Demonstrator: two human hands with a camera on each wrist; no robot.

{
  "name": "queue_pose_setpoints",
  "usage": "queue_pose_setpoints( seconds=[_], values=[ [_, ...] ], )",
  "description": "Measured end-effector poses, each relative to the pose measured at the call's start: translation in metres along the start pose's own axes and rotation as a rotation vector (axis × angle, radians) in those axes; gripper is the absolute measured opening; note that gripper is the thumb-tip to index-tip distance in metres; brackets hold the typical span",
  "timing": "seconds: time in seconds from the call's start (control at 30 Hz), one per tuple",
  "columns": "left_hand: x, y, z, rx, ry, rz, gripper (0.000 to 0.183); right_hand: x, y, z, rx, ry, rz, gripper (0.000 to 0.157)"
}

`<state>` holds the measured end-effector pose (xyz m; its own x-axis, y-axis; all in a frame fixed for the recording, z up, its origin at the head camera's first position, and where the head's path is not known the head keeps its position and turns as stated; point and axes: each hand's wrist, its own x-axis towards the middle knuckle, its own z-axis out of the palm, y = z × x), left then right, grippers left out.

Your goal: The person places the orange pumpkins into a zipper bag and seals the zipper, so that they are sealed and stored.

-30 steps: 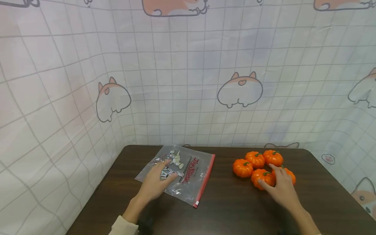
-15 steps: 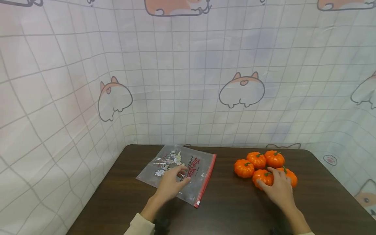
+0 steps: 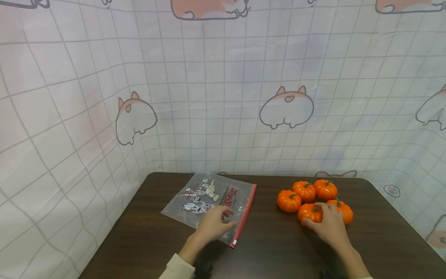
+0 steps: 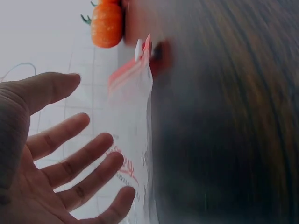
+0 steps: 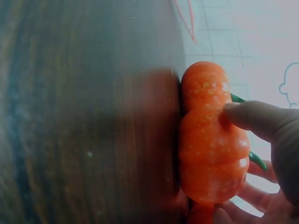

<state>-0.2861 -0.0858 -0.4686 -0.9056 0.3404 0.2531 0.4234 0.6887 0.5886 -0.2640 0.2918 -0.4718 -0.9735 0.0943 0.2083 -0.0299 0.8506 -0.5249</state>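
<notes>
Five-lobed detail aside, several small orange toy pumpkins with green stems cluster on the table's right side. My right hand (image 3: pixel 331 226) grips the front pumpkin (image 3: pixel 308 214), thumb on its left and fingers over its right side. In the right wrist view the thumb presses that pumpkin (image 5: pixel 212 154), which sits on the tabletop. A clear plastic zip bag (image 3: pixel 205 193) with cartoon print and a red zipper edge (image 3: pixel 245 213) lies flat at centre left. Above its near part hovers my left hand (image 3: pixel 214 224), fingers apart and loosely bent, holding nothing. The left wrist view shows this hand (image 4: pixel 60 172) apart from the bag.
Behind the gripped pumpkin stand a left pumpkin (image 3: pixel 289 200) and two back pumpkins (image 3: pixel 304 191) (image 3: pixel 325 189); another pumpkin (image 3: pixel 345 213) is at its right. The dark wood table (image 3: pixel 271 248) ends at a patterned curtain (image 3: pixel 216 116).
My left hand has moved right across the bag toward its zipper edge. My right hand has closed its thumb and fingers around the front pumpkin. The bag and pumpkins stay in place.
</notes>
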Motion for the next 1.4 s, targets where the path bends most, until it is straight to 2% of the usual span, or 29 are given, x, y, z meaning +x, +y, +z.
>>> queue_pose_setpoints(
  seconds=[0.17, 0.43, 0.77, 1.17, 1.4],
  values=[
    [0.002, 0.003, 0.007, 0.098, -0.006, -0.025, 0.037, 0.002, 0.006, 0.0, 0.023, -0.019, -0.039, 0.074],
    [0.006, 0.009, 0.016, 0.218, -0.028, -0.084, 0.044, 0.001, 0.012, -0.001, 0.1, -0.106, -0.08, 0.078],
    [0.005, 0.011, 0.025, 0.276, -0.036, -0.152, 0.046, 0.001, 0.009, -0.002, 0.134, -0.17, -0.103, 0.077],
    [0.003, 0.012, 0.024, 0.31, -0.033, -0.108, 0.028, 0.0, -0.012, -0.003, 0.166, -0.167, -0.175, 0.076],
    [0.003, 0.01, 0.021, 0.318, -0.046, -0.092, 0.026, 0.005, -0.028, -0.003, 0.224, -0.167, -0.214, 0.077]
  ],
)
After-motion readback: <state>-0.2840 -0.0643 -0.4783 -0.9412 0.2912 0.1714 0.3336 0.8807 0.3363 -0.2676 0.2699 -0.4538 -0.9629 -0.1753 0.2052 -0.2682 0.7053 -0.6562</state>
